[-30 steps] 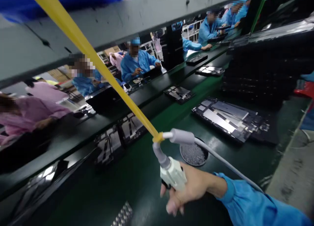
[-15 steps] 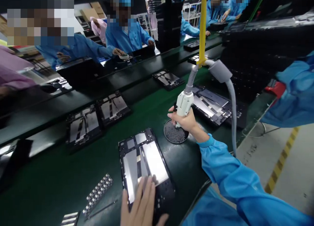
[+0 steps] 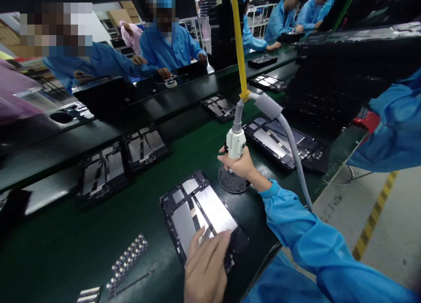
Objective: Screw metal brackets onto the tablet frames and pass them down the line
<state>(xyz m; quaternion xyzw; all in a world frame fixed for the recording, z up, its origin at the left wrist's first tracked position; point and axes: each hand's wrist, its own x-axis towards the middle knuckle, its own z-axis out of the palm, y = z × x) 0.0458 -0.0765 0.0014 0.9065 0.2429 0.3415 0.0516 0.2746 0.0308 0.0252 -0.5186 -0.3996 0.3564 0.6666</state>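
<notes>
My right hand [image 3: 241,165] is wrapped around a white electric screwdriver [image 3: 235,144], held upright with its grey cable rising from the top. The screwdriver's lower end is over a round black dish [image 3: 233,183] full of small holes or pits; my fingers hide its tip. In front of me lies an opened tablet [image 3: 213,206], its silvery battery plates facing up. My left hand [image 3: 207,265] is over the tablet's near end, fingers apart and slightly bent, apparently touching it. Nothing shows in that hand.
Further opened tablets [image 3: 144,147] lie along the green belt [image 3: 184,145]. A strip of small parts [image 3: 127,260] and a thin dark rod [image 3: 133,283] lie at left. A yellow strap [image 3: 238,40] hangs over the screwdriver. Co-workers in blue [image 3: 171,46] sit opposite.
The tablet near me has shifted a little and turned. My left hand has moved right, its fingers now more bent. My right hand and the screwdriver have moved slightly left over the dish.
</notes>
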